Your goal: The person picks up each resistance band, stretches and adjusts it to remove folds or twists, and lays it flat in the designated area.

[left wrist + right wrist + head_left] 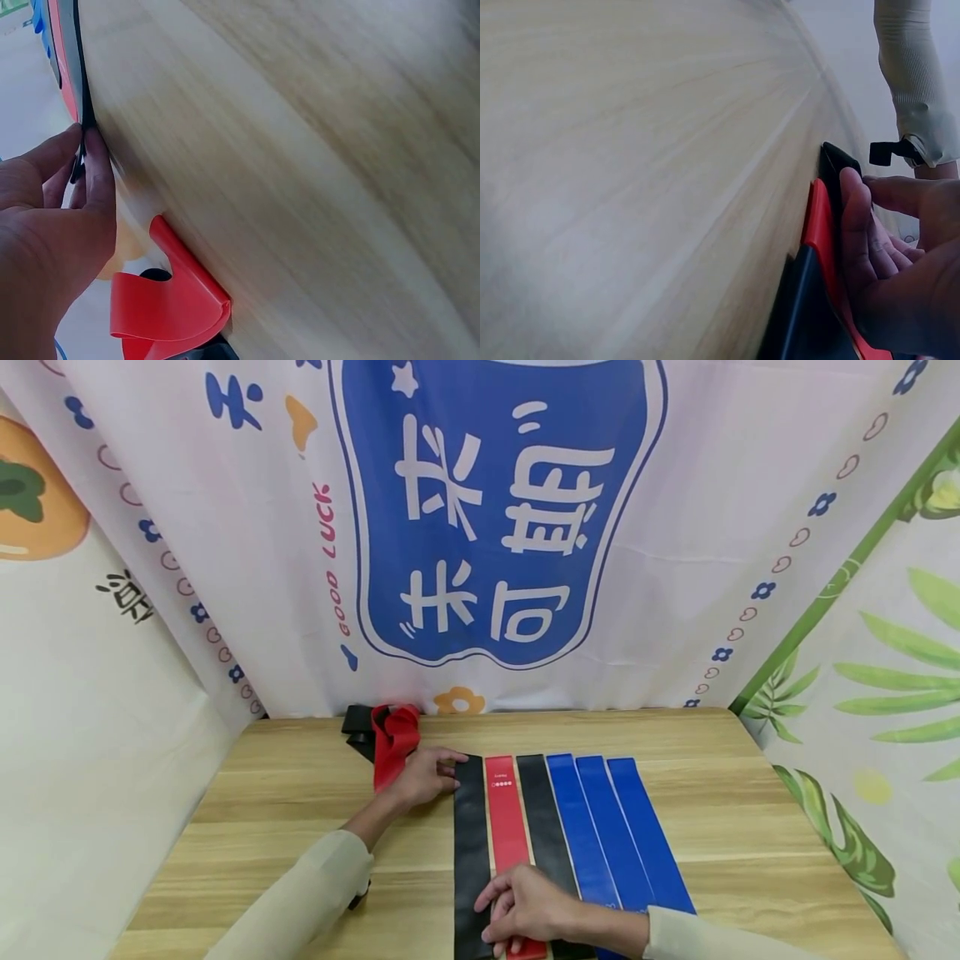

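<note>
Flat resistance bands lie side by side on the wooden table. The leftmost is a black resistance band (471,843), followed by a red band (507,827), another black band (546,827) and several blue bands (626,827). My left hand (426,777) pinches the far left corner of the leftmost black band between thumb and fingers; the left wrist view shows its edge there (84,97). At the near end, my right hand (528,906) reaches over the red band and pinches the same black band (838,159) by its edge.
Behind my left hand, a crumpled red band (395,739) and black band (360,727) lie in a loose heap near the table's back edge. A printed cloth (495,527) hangs behind the table (300,777), with more cloth at both sides.
</note>
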Available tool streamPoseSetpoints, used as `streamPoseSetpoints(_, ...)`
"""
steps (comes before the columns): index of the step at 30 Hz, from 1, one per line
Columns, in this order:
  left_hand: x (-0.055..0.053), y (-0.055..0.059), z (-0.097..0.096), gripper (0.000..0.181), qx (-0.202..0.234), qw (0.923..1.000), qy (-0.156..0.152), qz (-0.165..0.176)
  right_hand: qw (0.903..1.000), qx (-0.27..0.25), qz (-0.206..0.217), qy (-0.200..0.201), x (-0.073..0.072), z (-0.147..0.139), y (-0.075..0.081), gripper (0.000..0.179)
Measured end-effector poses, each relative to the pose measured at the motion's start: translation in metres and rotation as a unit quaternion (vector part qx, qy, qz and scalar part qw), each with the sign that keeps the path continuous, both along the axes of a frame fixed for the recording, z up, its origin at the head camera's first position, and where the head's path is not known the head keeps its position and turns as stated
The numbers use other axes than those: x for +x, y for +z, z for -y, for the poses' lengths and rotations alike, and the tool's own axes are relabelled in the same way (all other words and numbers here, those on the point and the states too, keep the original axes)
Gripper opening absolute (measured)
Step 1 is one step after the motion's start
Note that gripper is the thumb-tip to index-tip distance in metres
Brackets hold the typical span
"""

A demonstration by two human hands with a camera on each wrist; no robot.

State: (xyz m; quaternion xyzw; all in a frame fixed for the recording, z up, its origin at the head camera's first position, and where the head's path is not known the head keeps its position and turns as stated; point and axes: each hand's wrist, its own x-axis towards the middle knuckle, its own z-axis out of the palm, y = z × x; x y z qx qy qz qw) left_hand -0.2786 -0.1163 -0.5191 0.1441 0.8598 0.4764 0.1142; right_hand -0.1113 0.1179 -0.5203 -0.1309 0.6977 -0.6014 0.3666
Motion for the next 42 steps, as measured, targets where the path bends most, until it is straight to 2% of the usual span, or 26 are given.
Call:
streamPoseSetpoints(8, 0.001, 0.001, 0.001, 0.042, -0.01, 0.9997, -0.008, -0.019, 0.9999, 0.003, -0.004, 0.015, -0.001, -0.001, 0.0, 0.018)
streamPoseSetpoints(14, 0.001, 0.0, 0.002, 0.038, -0.034, 0.9975, -0.026, -0.056, 0.9977, 0.022, -0.045, 0.045, -0.006, -0.003, 0.001, 0.015)
streamPoseSetpoints(16, 0.002, 0.001, 0.003, 0.038, -0.035, 0.9973, -0.028, -0.058, 0.9969, 0.022, -0.05, 0.055, -0.008, -0.004, 0.001, 0.015)
streamPoseSetpoints(20, 0.003, 0.003, 0.005, 0.038, -0.024, 0.9985, -0.028, -0.041, 0.9963, 0.015, -0.048, 0.07, -0.012, -0.006, 0.001, 0.014)
streamPoseSetpoints(23, 0.003, 0.004, 0.007, 0.04, -0.028, 0.9984, -0.023, -0.045, 0.9967, 0.005, -0.042, 0.07, -0.016, -0.008, 0.0, 0.014)
streamPoseSetpoints(27, 0.007, 0.006, 0.01, 0.04, -0.043, 0.9965, -0.017, -0.07, 0.9974, 0.0, -0.04, 0.061, -0.024, -0.012, -0.001, 0.014)
streamPoseSetpoints(34, 0.016, 0.012, 0.019, 0.041, -0.01, 0.9931, -0.013, -0.116, 0.9961, 0.006, -0.076, 0.045, -0.045, -0.011, -0.001, 0.017)
streamPoseSetpoints(42, 0.025, 0.017, 0.043, 0.044, 0.007, 0.9794, 0.007, -0.202, 0.9916, 0.021, -0.126, 0.024, -0.07, -0.006, 0.002, 0.018)
